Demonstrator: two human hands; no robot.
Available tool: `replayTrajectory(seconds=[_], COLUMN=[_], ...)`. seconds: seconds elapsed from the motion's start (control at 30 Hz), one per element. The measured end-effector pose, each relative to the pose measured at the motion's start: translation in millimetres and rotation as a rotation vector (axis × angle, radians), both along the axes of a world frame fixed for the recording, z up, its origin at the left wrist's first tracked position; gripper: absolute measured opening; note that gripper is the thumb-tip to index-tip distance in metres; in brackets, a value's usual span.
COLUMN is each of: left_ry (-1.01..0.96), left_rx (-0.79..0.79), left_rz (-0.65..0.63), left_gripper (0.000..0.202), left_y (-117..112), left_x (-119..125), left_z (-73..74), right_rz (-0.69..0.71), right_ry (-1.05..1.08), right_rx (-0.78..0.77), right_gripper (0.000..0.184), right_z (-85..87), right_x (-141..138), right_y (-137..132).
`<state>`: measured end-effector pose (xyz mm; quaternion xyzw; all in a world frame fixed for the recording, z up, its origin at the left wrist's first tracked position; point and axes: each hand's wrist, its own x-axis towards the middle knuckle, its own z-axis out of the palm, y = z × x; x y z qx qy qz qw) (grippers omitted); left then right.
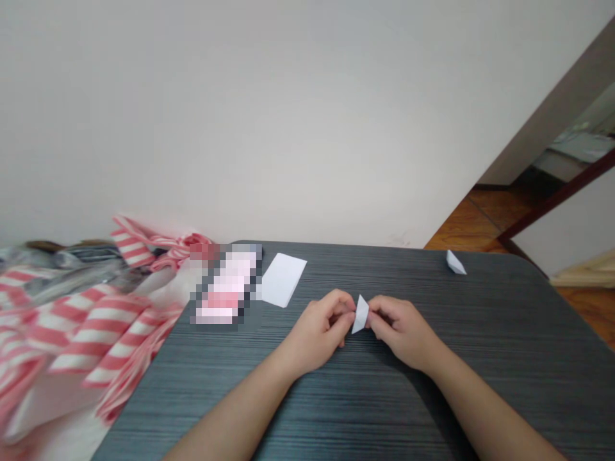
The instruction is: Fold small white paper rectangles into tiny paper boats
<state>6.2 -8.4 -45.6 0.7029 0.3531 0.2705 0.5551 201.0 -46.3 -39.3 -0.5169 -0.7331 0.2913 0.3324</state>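
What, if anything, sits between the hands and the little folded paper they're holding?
Nothing visible does: the left hand and right hand pinch the folded white paper directly from either side.

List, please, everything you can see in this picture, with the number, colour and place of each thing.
Held folded paper: one, white, between both hands.
Small folded paper: one, white, far right of table.
Paper sheet: one, white, far table edge.
Pixelated item: one, pink and white, beside sheet.
Striped cloth: one mass, red and white, left.
Table: one, dark grey.
Wall: one, white, behind table.
Wooden floor: orange-brown, right.
Left hand: one, pinching paper.
Right hand: one, pinching paper.
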Motion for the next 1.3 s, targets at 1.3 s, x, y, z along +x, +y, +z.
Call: replayTrajectory(seconds=[1.3], left_ry=[0.076], left_rx=[0.053], left_rz=[-0.029], left_gripper=[0.017], left_y=[2.2], left_x=[-0.1], left_z=[-1.1], right_rz=[0.000], right_ry=[-0.077], right_rx=[0.022], right_gripper=[0.013], right_z=[-4.6], right_x=[0.2], right_y=[0.8])
